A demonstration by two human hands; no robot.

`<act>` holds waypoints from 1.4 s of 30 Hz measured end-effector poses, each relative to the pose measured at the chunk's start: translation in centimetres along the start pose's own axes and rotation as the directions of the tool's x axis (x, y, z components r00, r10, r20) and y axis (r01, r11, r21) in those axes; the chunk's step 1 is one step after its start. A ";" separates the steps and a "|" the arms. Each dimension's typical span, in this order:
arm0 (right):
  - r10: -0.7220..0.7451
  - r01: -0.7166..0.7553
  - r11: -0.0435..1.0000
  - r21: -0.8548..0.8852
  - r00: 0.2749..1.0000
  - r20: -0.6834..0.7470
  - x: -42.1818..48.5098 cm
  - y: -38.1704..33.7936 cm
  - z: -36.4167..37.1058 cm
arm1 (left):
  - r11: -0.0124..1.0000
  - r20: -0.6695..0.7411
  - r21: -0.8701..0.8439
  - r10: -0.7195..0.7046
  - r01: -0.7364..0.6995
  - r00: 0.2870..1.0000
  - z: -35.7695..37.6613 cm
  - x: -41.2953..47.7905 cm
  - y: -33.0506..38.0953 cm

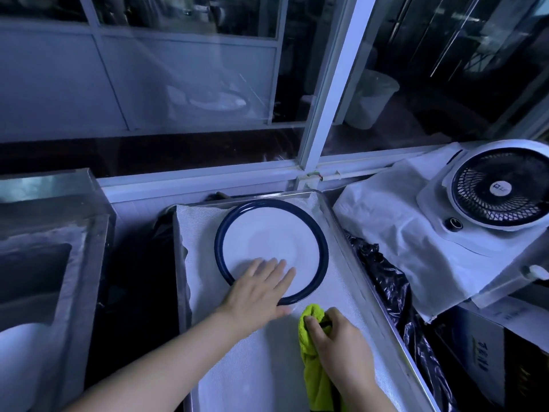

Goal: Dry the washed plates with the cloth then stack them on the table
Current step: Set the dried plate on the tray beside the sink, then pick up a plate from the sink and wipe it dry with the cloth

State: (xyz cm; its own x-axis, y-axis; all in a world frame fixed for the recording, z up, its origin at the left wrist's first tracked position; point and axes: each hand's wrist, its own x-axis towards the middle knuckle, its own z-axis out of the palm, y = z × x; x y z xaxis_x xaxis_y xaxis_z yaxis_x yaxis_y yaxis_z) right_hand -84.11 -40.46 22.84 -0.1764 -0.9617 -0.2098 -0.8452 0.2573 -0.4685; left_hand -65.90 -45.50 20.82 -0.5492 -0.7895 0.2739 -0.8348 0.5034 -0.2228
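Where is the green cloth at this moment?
In the head view the green cloth sits low and right of centre, gripped by the right hand over the white-lined tray, just below the blue-rimmed plate that the left hand touches.

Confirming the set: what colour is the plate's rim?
Dark blue, on a white plate; head view.

The left hand covers the near rim of the plate. Just nearer than the plate, the right hand hides part of the green cloth, whose tail runs off the bottom edge. Right of the plate, the fan is cropped and its label is too small to read.
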 end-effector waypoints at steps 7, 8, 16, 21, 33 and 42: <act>-0.103 0.102 0.995 -0.020 0.993 -0.054 -2.4 -3.3 -0.1 | 0.961 -0.135 -0.173 -0.239 0.215 0.961 -4.6 -4.4 -1.7; -0.128 0.128 0.992 -0.011 0.990 -0.057 -2.9 -4.2 -0.2 | 0.947 -0.126 -0.191 -0.286 0.259 0.950 -5.6 -5.8 -2.3; -0.361 0.364 0.919 0.150 0.931 -0.048 -9.2 -15.4 2.3 | 0.724 0.062 -0.204 -0.662 0.659 0.747 -12.0 -24.0 -9.6; -0.475 0.474 0.867 0.156 0.880 -0.033 -14.7 -24.0 7.9 | 0.388 0.336 -0.190 -0.837 0.902 0.431 -9.6 -37.4 -15.1; -0.373 0.355 0.924 0.140 0.919 0.128 -23.4 -35.5 28.1 | -0.214 0.694 -0.148 -0.718 0.965 -0.053 3.1 -55.5 -24.5; -0.259 0.254 0.966 0.053 0.945 0.202 -24.0 -35.6 35.0 | -0.363 0.781 -0.059 -0.597 0.930 -0.183 10.0 -56.1 -26.1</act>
State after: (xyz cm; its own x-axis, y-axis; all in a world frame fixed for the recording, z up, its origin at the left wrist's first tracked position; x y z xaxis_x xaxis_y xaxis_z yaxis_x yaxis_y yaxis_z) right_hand -32.17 -23.19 14.56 0.1541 -0.9559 -0.2500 -0.8344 0.0096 -0.5510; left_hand -12.97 -17.88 1.89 0.6285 -0.4302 -0.6480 -0.2104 -0.8961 0.3909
